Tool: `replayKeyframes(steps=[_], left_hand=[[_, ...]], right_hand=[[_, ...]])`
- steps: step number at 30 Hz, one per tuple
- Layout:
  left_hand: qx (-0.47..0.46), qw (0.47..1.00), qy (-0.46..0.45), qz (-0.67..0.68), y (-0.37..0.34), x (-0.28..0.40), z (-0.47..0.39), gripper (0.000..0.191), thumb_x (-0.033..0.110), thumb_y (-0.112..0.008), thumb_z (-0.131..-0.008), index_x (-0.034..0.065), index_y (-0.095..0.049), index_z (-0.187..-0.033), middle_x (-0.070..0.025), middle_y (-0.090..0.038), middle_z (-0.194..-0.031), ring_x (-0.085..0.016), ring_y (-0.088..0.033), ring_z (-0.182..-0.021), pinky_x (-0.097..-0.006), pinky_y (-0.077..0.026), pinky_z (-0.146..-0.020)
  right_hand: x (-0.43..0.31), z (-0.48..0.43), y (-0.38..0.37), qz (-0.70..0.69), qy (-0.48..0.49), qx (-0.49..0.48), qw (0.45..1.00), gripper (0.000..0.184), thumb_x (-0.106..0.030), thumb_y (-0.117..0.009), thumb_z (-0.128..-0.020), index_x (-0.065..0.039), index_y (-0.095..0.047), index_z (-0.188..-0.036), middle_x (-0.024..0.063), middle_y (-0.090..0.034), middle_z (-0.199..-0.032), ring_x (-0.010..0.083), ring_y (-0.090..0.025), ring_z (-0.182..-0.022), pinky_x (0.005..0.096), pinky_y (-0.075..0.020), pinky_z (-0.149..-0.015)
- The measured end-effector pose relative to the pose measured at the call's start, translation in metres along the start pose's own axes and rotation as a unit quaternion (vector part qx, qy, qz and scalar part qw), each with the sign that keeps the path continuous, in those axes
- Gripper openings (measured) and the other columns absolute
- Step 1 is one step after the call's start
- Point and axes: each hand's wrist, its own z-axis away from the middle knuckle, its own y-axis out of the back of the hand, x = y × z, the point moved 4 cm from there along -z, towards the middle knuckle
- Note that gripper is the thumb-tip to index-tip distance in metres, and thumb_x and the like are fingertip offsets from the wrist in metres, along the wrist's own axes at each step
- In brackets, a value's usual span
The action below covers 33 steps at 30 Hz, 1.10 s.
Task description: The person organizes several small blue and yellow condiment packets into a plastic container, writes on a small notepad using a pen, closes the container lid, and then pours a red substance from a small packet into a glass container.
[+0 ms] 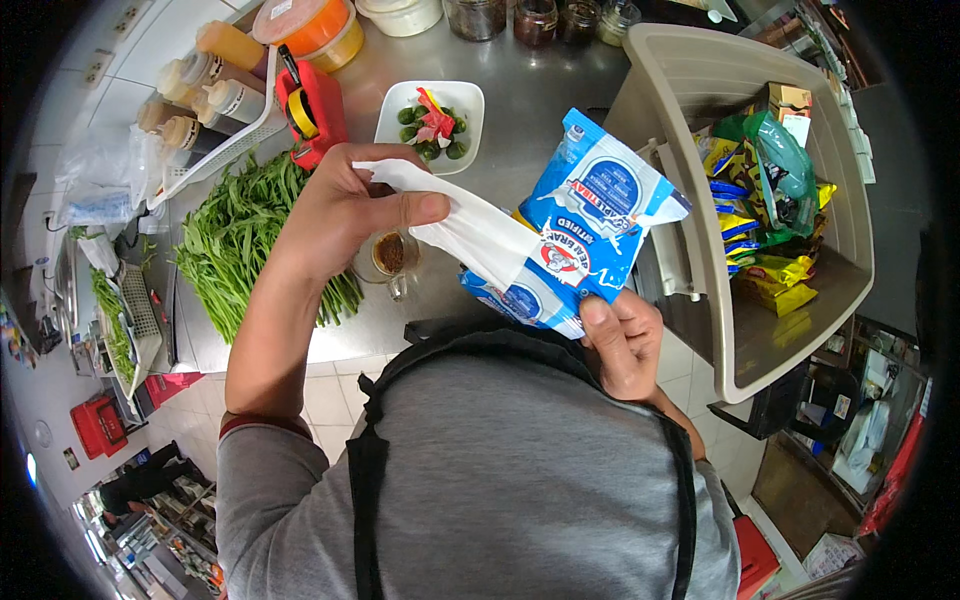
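Note:
My left hand [360, 202] pinches one end of a white strip [480, 225] between thumb and fingers. The strip's other end overlaps blue-and-white Bear Brand milk powder sachets [592, 202]; whether it is joined to them cannot be told. Down at the sachets' lower edge, my right hand [626, 345] grips them with thumb and curled fingers. One sachet [510, 296] hangs below the larger upright one, partly hidden by the strip. Beneath my left hand, a clear glass mug [390, 255] with brown granules stands on the steel counter [517, 105].
Leafy green stalks [240, 232] lie at left beside a red tape dispenser [311, 112]. A white bowl [472, 94] holds small green citrus fruits. Sauce bottles [232, 97] fill a white basket. At right, a beige bin [750, 52] contains several packets. Far left, another person [142, 480] is visible.

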Motion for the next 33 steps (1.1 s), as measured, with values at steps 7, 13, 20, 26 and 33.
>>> replayKeyframes(steps=[7, 13, 20, 26, 33], left_hand=[[-0.038, 0.999, 0.025, 0.003, -0.002, -0.005, -0.019, 0.018, 0.013, -0.076, -0.076, 0.0021, -0.066, -0.086, -0.0006, -0.064, -0.077, -0.009, -0.058, -0.070, -0.0228, -0.044, -0.067], [-0.190, 0.980, -0.042, -0.041, -0.045, 0.016, -0.006, 0.022, 0.017, -0.064, -0.088, -0.0017, -0.063, -0.100, -0.0024, -0.062, -0.086, -0.009, -0.055, -0.081, -0.0232, -0.043, -0.071], [-0.074, 0.987, 0.142, -0.004, -0.057, 0.028, 0.022, 0.038, 0.022, -0.072, -0.084, -0.0027, -0.062, -0.110, -0.0070, -0.067, -0.101, -0.014, -0.062, -0.093, -0.0269, -0.048, -0.082], [-0.061, 0.919, 0.155, 0.356, -0.058, -0.001, 0.041, 0.029, 0.007, -0.061, -0.090, -0.0082, -0.059, -0.114, -0.0166, -0.063, -0.116, -0.022, -0.061, -0.109, -0.0336, -0.045, -0.097], [-0.029, 0.928, 0.197, 0.316, -0.044, -0.007, 0.055, 0.037, 0.016, -0.056, -0.093, -0.0067, -0.054, -0.121, -0.0166, -0.062, -0.118, -0.025, -0.061, -0.108, -0.0371, -0.047, -0.097]], right_hand=[[0.012, -0.006, 0.014, 0.025, -0.044, 0.029, 0.998, 0.031, -0.029, -0.052, -0.099, 0.000, -0.062, -0.092, -0.0017, -0.054, -0.072, 0.0052, -0.042, -0.065, 0.0222, -0.0343, -0.060], [0.022, -0.013, 0.015, -0.167, -0.071, 0.009, 0.983, 0.058, -0.049, -0.045, -0.097, 0.002, -0.051, -0.123, 0.0103, -0.061, -0.111, 0.0155, -0.057, -0.101, 0.0309, -0.0460, -0.085], [0.017, -0.019, 0.011, -0.128, -0.190, 0.077, 0.970, 0.062, -0.046, -0.055, -0.091, 0.004, -0.049, -0.127, 0.0166, -0.062, -0.116, 0.0256, -0.061, -0.107, 0.0374, -0.0472, -0.093], [0.001, -0.009, 0.008, -0.195, -0.153, 0.128, 0.960, 0.059, -0.038, -0.062, -0.088, 0.006, -0.050, -0.125, 0.0190, -0.062, -0.113, 0.0284, -0.063, -0.103, 0.0402, -0.0502, -0.091], [-0.010, -0.007, -0.008, -0.204, -0.202, 0.051, 0.956, 0.045, -0.033, -0.057, -0.094, 0.003, -0.056, -0.120, 0.0125, -0.065, -0.111, 0.0195, -0.063, -0.100, 0.0332, -0.0490, -0.089]])
